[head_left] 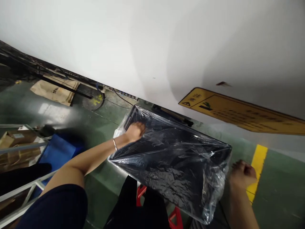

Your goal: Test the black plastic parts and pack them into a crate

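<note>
A dark rectangular tray [176,178] is covered by clear, crinkled plastic film [164,152] and lies slanted in front of my legs. Over its upper left part is my left hand [136,131], closed in a fist close to the film. Whatever may be inside that fist is hidden. Beyond the tray's right end, my right hand [243,174] hangs apart from it, slightly blurred. Its fingers are curled in, and nothing shows in them. The film is bunched at both short ends of the tray.
A large white panel [95,41] with a yellow warning sign [238,111] fills the upper view. Red stool parts [175,218] show below the tray. At left are a white frame [26,189], a blue bin [56,149], cardboard boxes [20,140] and a round metal base [91,99].
</note>
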A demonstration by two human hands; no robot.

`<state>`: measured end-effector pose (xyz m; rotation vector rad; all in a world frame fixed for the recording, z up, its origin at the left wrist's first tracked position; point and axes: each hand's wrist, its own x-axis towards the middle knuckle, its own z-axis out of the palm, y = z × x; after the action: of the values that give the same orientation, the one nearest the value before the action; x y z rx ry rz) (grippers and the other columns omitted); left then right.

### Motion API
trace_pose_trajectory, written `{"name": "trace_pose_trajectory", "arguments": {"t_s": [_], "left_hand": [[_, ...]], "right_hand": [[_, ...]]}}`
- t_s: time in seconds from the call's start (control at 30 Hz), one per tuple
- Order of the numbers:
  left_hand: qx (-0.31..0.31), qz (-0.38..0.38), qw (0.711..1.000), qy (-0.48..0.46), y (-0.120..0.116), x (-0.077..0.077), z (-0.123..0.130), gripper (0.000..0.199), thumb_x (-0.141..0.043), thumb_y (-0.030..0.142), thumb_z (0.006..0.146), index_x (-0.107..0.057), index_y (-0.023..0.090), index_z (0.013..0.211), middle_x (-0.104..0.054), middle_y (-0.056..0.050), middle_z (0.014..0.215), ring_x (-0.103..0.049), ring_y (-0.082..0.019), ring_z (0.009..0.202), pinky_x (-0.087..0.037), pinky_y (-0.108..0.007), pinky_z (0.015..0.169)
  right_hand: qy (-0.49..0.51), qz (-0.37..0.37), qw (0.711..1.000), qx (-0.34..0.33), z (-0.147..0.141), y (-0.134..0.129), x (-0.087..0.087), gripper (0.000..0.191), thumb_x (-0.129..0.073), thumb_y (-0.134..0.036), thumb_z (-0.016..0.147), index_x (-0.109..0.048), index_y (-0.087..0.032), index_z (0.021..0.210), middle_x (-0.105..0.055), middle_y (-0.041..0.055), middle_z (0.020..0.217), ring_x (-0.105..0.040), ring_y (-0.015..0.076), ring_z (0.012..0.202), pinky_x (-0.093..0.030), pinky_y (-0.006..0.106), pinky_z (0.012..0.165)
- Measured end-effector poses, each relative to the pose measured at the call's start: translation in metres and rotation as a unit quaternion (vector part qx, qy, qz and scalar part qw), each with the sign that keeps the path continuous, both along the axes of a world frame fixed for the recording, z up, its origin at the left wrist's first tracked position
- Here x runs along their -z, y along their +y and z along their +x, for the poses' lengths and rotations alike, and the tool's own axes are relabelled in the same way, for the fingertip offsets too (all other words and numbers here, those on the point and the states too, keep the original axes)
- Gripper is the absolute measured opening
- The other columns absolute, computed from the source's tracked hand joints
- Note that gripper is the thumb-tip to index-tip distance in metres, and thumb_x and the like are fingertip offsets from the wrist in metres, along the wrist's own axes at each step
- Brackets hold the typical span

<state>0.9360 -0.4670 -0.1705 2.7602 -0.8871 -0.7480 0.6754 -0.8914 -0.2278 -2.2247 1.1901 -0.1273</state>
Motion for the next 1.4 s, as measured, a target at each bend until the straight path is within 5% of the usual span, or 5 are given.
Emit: {"name": "trace_pose_trajectory", "arguments": {"t_s": [0.3,0.5,0.67,1.17,1.4], "left_hand": [[0.030,0.185,0.981,0.060,0.002,0.085,-0.026,0.076,-0.068,0.027,0.071,-0.042,0.007,0.140,-0.018,-0.025,0.151,-0.011,-0.042,0.141,-0.010,-0.061,0.111],[0.040,0.125,0.982,0.138,-0.013,0.035,-0.036,0.033,-0.045,0.018,0.087,-0.068,0.003,0.103,-0.067,-0.022,0.099,-0.064,-0.031,0.099,-0.045,-0.041,0.090],[0.009,0.002,1.000,0.000,0.038,-0.025,-0.067,0.044,-0.037,0.027,0.092,-0.051,0.016,0.133,-0.049,-0.014,0.138,-0.041,-0.026,0.131,-0.029,-0.042,0.110],[-0.222,0.110,0.968,-0.044,0.082,-0.007,0.059,0.045,-0.050,0.044,0.085,-0.058,0.005,0.106,-0.067,-0.022,0.096,-0.065,-0.032,0.095,-0.047,-0.033,0.073],[0.169,-0.102,0.965,-0.173,0.051,-0.008,-0.011,0.067,-0.044,0.048,0.084,-0.046,-0.001,0.129,-0.052,-0.026,0.130,-0.047,-0.033,0.125,-0.041,-0.046,0.100]], "right_hand": [[0.419,-0.025,0.830,-0.366,0.004,0.149,0.008,0.052,-0.044,-0.011,0.080,-0.054,-0.004,0.131,-0.041,0.0187,0.141,-0.021,0.0341,0.140,-0.005,0.053,0.115],[0.398,0.085,0.836,-0.367,0.018,0.142,0.022,0.047,-0.036,-0.022,0.090,-0.053,-0.015,0.133,-0.055,0.0124,0.128,-0.051,0.0233,0.121,-0.036,0.037,0.105],[0.141,-0.097,0.977,-0.127,-0.055,0.147,-0.034,0.059,-0.033,-0.045,0.089,-0.049,-0.008,0.131,-0.051,0.0188,0.127,-0.046,0.0300,0.121,-0.036,0.042,0.103],[0.253,0.086,0.942,0.202,-0.023,0.172,-0.039,0.050,-0.053,-0.044,0.088,-0.047,-0.005,0.119,-0.059,0.0201,0.101,-0.060,0.0275,0.098,-0.044,0.041,0.088],[-0.162,0.311,0.872,0.340,-0.103,0.190,0.045,0.058,-0.036,-0.061,0.090,-0.058,-0.010,0.108,-0.064,0.0068,0.088,-0.058,0.0110,0.076,-0.048,0.023,0.073]]}}
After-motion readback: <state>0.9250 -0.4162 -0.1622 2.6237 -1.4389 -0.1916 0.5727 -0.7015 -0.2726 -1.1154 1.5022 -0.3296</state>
